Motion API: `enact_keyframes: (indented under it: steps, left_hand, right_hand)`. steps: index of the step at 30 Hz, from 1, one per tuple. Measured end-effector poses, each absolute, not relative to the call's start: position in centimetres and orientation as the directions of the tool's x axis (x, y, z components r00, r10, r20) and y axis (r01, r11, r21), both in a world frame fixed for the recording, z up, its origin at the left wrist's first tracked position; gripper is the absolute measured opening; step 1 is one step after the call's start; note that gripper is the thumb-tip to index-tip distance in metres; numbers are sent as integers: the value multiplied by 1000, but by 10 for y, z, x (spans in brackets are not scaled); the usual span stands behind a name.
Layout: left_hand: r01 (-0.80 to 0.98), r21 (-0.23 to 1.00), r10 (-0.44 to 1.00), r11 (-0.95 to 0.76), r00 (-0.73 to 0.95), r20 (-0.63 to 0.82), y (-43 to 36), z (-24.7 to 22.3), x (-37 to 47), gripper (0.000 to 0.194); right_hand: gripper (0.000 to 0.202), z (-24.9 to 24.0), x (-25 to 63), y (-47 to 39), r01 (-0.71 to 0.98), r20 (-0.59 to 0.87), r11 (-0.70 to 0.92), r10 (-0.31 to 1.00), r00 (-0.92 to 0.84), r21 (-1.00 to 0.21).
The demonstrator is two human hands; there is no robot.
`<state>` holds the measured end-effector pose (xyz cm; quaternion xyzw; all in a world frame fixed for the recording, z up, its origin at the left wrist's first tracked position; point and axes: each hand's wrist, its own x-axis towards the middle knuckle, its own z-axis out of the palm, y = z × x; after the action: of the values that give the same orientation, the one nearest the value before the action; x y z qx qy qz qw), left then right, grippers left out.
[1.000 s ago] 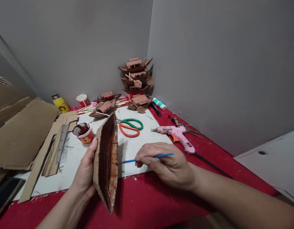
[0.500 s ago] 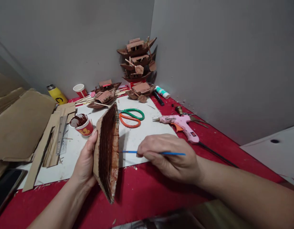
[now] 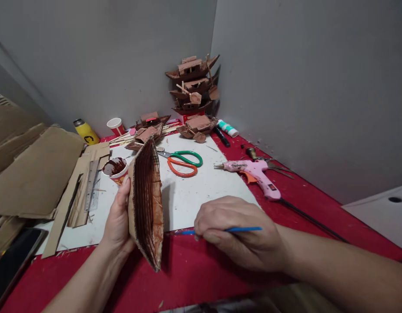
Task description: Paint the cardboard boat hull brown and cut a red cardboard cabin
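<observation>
Grey walls [image 3: 295, 87] stand in the upper frame, behind the red bench [image 3: 188, 269] with its white sheet [image 3: 207, 191]. Near lower centre, left hand [image 3: 118, 215] holds a cardboard boat [image 3: 144, 200]; right hand [image 3: 238, 241] holds a blue brush [image 3: 244, 229].

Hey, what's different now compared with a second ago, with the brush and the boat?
The right hand has moved the blue brush along the cardboard boat, toward its near end. Nothing was picked up or let go: the left hand still holds the boat much as before. The scissors, paint cup and glue gun stayed put.
</observation>
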<state>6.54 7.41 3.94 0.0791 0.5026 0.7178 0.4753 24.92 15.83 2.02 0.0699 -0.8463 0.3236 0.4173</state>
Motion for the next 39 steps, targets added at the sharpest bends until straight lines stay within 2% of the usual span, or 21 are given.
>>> enact_keyframes:
  steps: [4,9,14,18,25,30,33,36,39]
  left_hand:
    - [-597,801,759,-42,-540,-363,73,43,65,46]
    - [-591,805,739,-51,-565,-368,73,44,67,45]
    - [-562,825,744,-54,-574,-342,72,46,70,46]
    - [-550,832,765,-71,-565,-309,71,47,71,46]
    - [-542,839,789,-55,-538,-296,69,43,70,56]
    - [-543,837,787,-67,-544,-290,69,45,70,56]
    - [-557,830,783,-18,-524,-335,68,45,69,52]
    - [-567,823,780,6,-512,-359,67,44,69,46]
    - [-576,817,791,-1,-501,-352,66,44,70,43]
  right_hand:
    - [23,20,250,155,-463,779,744,122,-615,-482]
    - [21,22,254,156,-411,807,772,214,-550,-485]
    - [21,18,247,152,-445,756,741,126,-643,-503]
    - [22,18,245,149,-471,742,664,193,-642,-580]
    - [18,20,249,150,-482,747,654,199,-634,-583]
    - [19,24,251,148,-446,747,630,357,-561,-636]
    - [24,25,249,149,-459,711,581,332,-621,-672]
    - [24,26,248,151,-409,716,663,282,-639,-627]
    - [21,27,249,153,-323,744,761,296,-599,-563]
